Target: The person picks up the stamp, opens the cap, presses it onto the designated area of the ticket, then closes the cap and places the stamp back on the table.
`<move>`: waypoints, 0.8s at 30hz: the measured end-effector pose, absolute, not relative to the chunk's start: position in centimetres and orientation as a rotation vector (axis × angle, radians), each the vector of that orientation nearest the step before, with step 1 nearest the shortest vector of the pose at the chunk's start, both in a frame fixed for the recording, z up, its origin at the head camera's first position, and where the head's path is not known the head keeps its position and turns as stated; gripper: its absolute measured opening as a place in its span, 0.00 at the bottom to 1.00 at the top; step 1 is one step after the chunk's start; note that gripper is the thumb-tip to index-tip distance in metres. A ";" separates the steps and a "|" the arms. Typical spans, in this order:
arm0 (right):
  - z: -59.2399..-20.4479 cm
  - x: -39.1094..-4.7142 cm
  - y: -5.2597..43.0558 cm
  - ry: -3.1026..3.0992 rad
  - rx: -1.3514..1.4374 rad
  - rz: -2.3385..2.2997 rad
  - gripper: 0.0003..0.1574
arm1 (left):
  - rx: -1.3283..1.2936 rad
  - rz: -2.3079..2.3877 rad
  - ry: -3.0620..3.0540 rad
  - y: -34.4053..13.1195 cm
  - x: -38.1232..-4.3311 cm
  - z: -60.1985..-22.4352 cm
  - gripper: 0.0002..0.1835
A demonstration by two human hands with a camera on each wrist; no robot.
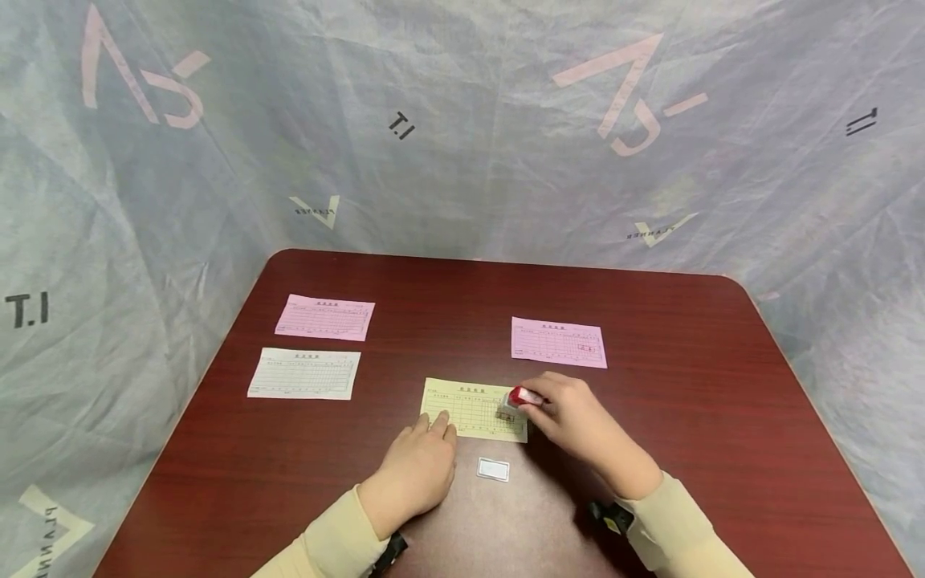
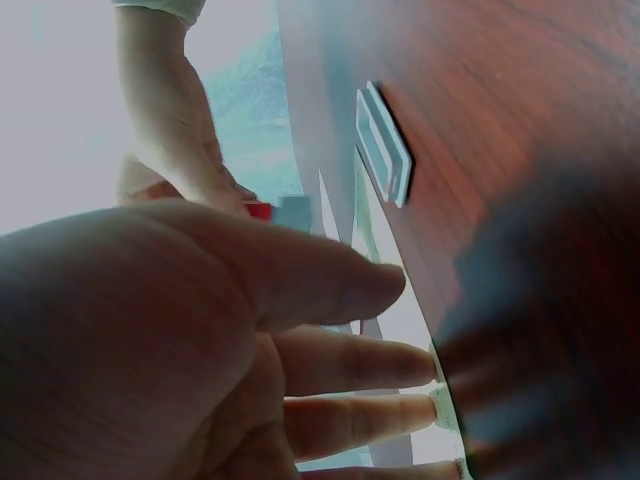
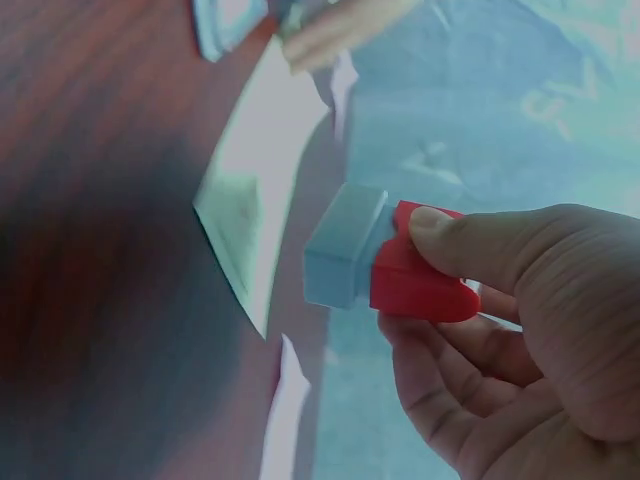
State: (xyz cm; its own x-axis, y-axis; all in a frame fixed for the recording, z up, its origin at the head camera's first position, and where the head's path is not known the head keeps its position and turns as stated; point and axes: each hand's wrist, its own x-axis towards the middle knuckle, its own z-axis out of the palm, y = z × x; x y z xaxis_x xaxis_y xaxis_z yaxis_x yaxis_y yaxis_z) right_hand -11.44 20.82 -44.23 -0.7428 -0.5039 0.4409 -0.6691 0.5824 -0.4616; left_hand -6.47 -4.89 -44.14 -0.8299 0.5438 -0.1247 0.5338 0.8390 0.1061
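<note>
A yellow printed form (image 1: 470, 408) lies on the table before both hands. My left hand (image 1: 421, 466) rests its extended fingertips on the form's lower left edge. In my right hand (image 1: 571, 409) is a rubber stamp with a red handle (image 3: 420, 270) and a pale grey block (image 3: 340, 250), pinched between thumb and fingers. The block hangs over the form's right side, tilted, with a gap to the paper in the right wrist view. Just below it a boxed stamp mark (image 1: 506, 417) shows on the form. A small white-and-grey rectangular cap (image 1: 494, 470) sits on the table in front of the form.
One pink form (image 1: 552, 343) with a red boxed mark lies beyond my right hand. At the left are another pink form (image 1: 325, 319) and a white form (image 1: 304, 374). The reddish-brown table (image 1: 686, 449) is bordered by hanging grey cloth (image 1: 462, 160).
</note>
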 end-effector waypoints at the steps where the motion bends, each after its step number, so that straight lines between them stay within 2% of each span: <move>1: -44.0 -11.3 21.3 -2.545 0.949 0.912 0.13 | 0.851 0.092 2.868 -4.8 -6.5 -44.1 0.22; 13: -43.0 -8.2 25.2 -2.532 0.835 0.893 0.17 | 0.854 0.034 2.828 -3.8 -6.7 -43.9 0.23; 24: -43.1 -7.3 26.7 -2.532 0.773 0.905 0.20 | 0.952 -0.018 2.792 -2.6 -7.8 -44.5 0.22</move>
